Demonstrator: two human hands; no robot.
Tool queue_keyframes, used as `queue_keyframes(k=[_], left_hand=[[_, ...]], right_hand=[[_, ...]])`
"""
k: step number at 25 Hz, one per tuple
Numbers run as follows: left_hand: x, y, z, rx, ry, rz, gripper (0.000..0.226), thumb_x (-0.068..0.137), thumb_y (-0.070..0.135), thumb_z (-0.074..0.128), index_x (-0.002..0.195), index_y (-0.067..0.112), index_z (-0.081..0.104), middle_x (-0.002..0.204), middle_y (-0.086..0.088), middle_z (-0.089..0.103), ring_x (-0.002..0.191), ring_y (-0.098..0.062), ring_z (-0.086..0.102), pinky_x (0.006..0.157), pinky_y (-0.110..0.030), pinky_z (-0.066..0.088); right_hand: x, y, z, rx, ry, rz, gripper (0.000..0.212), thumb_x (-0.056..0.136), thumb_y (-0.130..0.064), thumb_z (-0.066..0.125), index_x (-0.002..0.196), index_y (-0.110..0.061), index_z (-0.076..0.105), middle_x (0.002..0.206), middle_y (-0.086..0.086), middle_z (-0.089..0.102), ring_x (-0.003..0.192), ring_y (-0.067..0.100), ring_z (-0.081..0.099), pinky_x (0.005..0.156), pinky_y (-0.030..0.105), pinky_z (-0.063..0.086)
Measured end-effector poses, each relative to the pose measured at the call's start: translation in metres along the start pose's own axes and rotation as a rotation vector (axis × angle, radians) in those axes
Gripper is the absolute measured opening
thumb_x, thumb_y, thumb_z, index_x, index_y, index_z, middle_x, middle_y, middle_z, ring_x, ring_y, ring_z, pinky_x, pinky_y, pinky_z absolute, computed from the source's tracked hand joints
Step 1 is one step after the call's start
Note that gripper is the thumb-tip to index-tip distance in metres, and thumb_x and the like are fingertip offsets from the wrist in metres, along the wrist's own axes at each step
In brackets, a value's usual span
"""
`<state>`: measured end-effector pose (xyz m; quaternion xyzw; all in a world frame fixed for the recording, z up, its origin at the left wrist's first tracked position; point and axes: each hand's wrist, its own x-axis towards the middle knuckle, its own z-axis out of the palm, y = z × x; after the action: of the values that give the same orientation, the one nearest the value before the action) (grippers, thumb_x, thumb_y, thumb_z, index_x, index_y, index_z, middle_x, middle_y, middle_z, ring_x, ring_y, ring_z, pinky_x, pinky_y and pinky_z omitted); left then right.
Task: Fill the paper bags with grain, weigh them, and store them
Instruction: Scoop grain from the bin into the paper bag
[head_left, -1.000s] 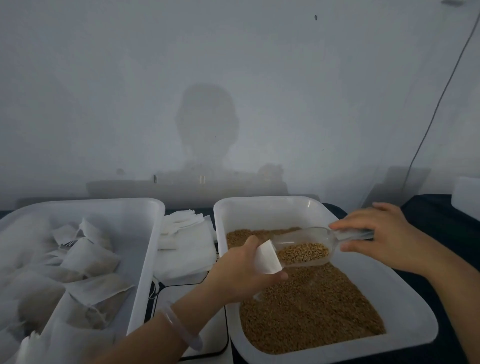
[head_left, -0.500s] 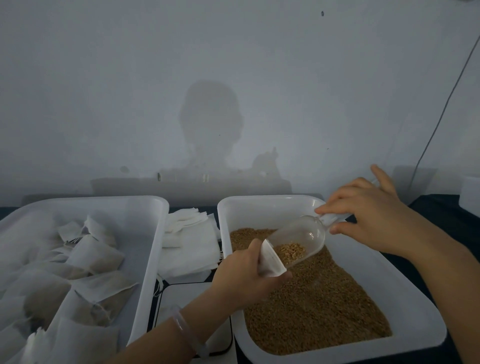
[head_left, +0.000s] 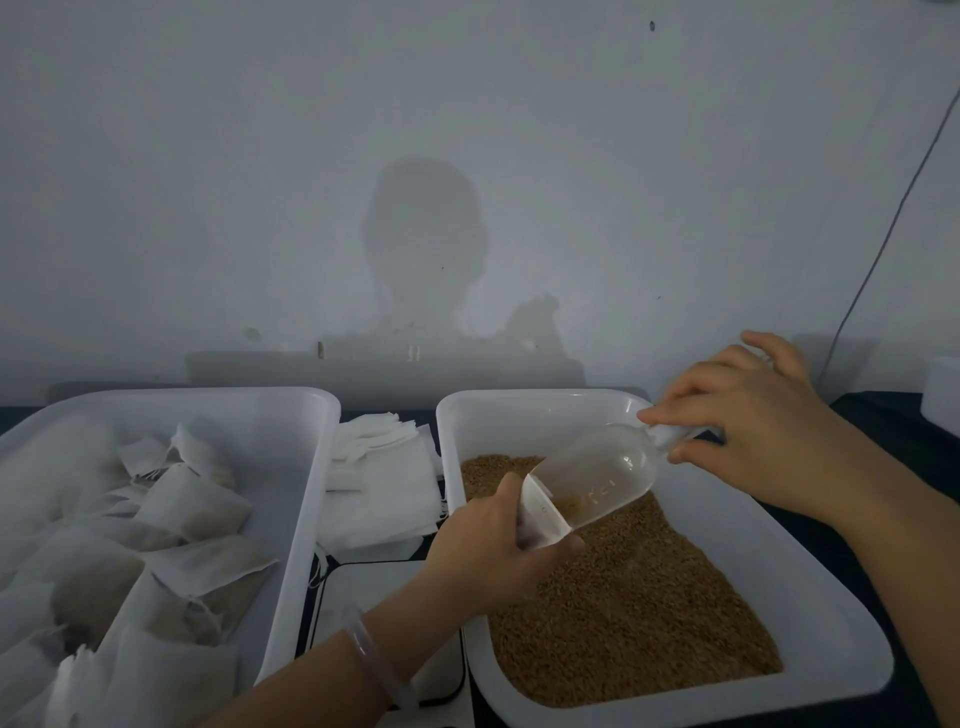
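Note:
My left hand (head_left: 491, 545) grips a small white paper bag (head_left: 540, 512) with its mouth held open, above the white tub (head_left: 810, 597) of brown grain (head_left: 634, 608). My right hand (head_left: 743, 415) pinches the handle of a clear plastic scoop (head_left: 597, 475). The scoop is tilted steeply down to the left, its lip inside the bag's mouth. Only a little grain shows at the scoop's low end.
A second white tub (head_left: 291, 467) on the left holds several filled paper bags (head_left: 197, 501). A stack of empty bags (head_left: 384, 483) lies between the tubs. A white scale (head_left: 363, 597) sits in front, under my left forearm. A grey wall stands behind.
My right hand has raised the scoop's handle, tipping the scoop from level to steeply down. Most of the grain has left the scoop and gone into the bag.

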<state>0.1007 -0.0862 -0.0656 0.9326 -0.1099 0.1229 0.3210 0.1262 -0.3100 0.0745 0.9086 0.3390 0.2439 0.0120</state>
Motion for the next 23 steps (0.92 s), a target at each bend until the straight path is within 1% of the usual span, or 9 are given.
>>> queue_keyframes(k=[2, 5, 10, 13, 15, 17, 19, 21, 23], left_hand=[[0.000, 0.000, -0.001, -0.004, -0.019, -0.005, 0.053, 0.075, 0.074, 0.050, 0.097, 0.028, 0.035, 0.076, 0.014, 0.053, 0.067, -0.007, 0.055, 0.056, -0.025, 0.045], [0.001, 0.002, -0.004, -0.058, -0.024, -0.005, 0.050, 0.077, 0.070, 0.053, 0.088, 0.027, 0.031, 0.072, 0.012, 0.048, 0.060, -0.003, 0.049, 0.050, -0.022, 0.037], [0.003, 0.004, -0.008, -0.162, -0.033, -0.021, 0.050, 0.081, 0.063, 0.055, 0.099, 0.021, 0.035, 0.087, 0.007, 0.055, 0.075, -0.011, 0.057, 0.062, -0.034, 0.051], [-0.001, 0.006, -0.006, -0.139, -0.022, -0.012, 0.044, 0.084, 0.059, 0.055, 0.094, 0.022, 0.033, 0.081, 0.010, 0.051, 0.070, -0.010, 0.055, 0.057, -0.029, 0.046], [-0.001, 0.005, -0.008, -0.187, -0.028, -0.022, 0.038, 0.087, 0.052, 0.054, 0.097, 0.021, 0.034, 0.080, 0.009, 0.053, 0.069, -0.011, 0.055, 0.054, -0.025, 0.043], [-0.002, 0.007, -0.013, -0.294, -0.047, -0.042, 0.027, 0.092, 0.043, 0.049, 0.100, 0.019, 0.039, 0.077, 0.007, 0.055, 0.061, -0.007, 0.053, 0.051, -0.021, 0.041], [-0.002, 0.010, -0.021, -0.384, -0.050, -0.051, 0.018, 0.097, 0.034, 0.041, 0.089, 0.018, 0.044, 0.068, 0.008, 0.050, 0.055, -0.004, 0.045, 0.051, -0.021, 0.039], [-0.004, 0.011, -0.033, -0.453, -0.048, -0.059, 0.028, 0.099, 0.029, 0.037, 0.075, 0.015, 0.043, 0.063, 0.007, 0.046, 0.054, -0.003, 0.042, 0.053, -0.019, 0.038], [-0.006, 0.008, -0.046, -0.527, -0.076, -0.094, 0.031, 0.099, 0.029, 0.039, 0.080, 0.008, 0.052, 0.069, 0.002, 0.051, 0.059, -0.004, 0.046, 0.058, -0.017, 0.041]], right_hand=[[0.000, -0.001, 0.000, -0.024, 0.027, -0.023, 0.033, 0.063, -0.022, 0.086, 0.093, -0.029, 0.076, 0.087, -0.006, 0.068, 0.092, 0.024, 0.058, 0.107, 0.041, 0.009], [-0.001, 0.001, -0.005, -0.010, 0.048, 0.023, 0.032, 0.064, -0.023, 0.084, 0.094, -0.030, 0.076, 0.089, -0.008, 0.068, 0.096, 0.024, 0.057, 0.107, 0.036, 0.007], [-0.007, 0.003, -0.009, -0.025, 0.073, 0.020, 0.034, 0.061, -0.019, 0.087, 0.091, -0.029, 0.076, 0.086, -0.007, 0.067, 0.091, 0.026, 0.059, 0.103, 0.036, 0.011], [-0.009, 0.005, -0.008, -0.007, 0.073, 0.038, 0.033, 0.064, -0.021, 0.085, 0.094, -0.031, 0.075, 0.088, -0.011, 0.065, 0.091, 0.019, 0.055, 0.102, 0.037, 0.013], [-0.013, 0.012, -0.005, 0.036, 0.056, 0.100, 0.033, 0.068, -0.025, 0.082, 0.098, -0.034, 0.073, 0.089, -0.016, 0.061, 0.091, 0.013, 0.049, 0.098, 0.032, 0.015], [-0.019, 0.024, -0.001, 0.181, -0.020, 0.206, 0.033, 0.071, -0.029, 0.079, 0.100, -0.039, 0.068, 0.090, -0.019, 0.060, 0.092, 0.010, 0.051, 0.097, 0.033, 0.024], [-0.027, 0.033, 0.008, 0.364, -0.160, 0.310, 0.034, 0.072, -0.030, 0.079, 0.097, -0.047, 0.062, 0.092, -0.021, 0.061, 0.094, 0.007, 0.055, 0.093, 0.033, 0.037], [-0.034, 0.037, 0.028, 0.341, -0.300, 0.362, 0.035, 0.073, -0.035, 0.078, 0.098, -0.049, 0.059, 0.096, -0.024, 0.060, 0.099, 0.002, 0.054, 0.091, 0.029, 0.041], [-0.037, 0.030, 0.055, 0.285, -0.461, 0.359, 0.033, 0.075, -0.041, 0.076, 0.102, -0.049, 0.059, 0.098, -0.027, 0.058, 0.098, -0.001, 0.054, 0.091, 0.025, 0.044]])
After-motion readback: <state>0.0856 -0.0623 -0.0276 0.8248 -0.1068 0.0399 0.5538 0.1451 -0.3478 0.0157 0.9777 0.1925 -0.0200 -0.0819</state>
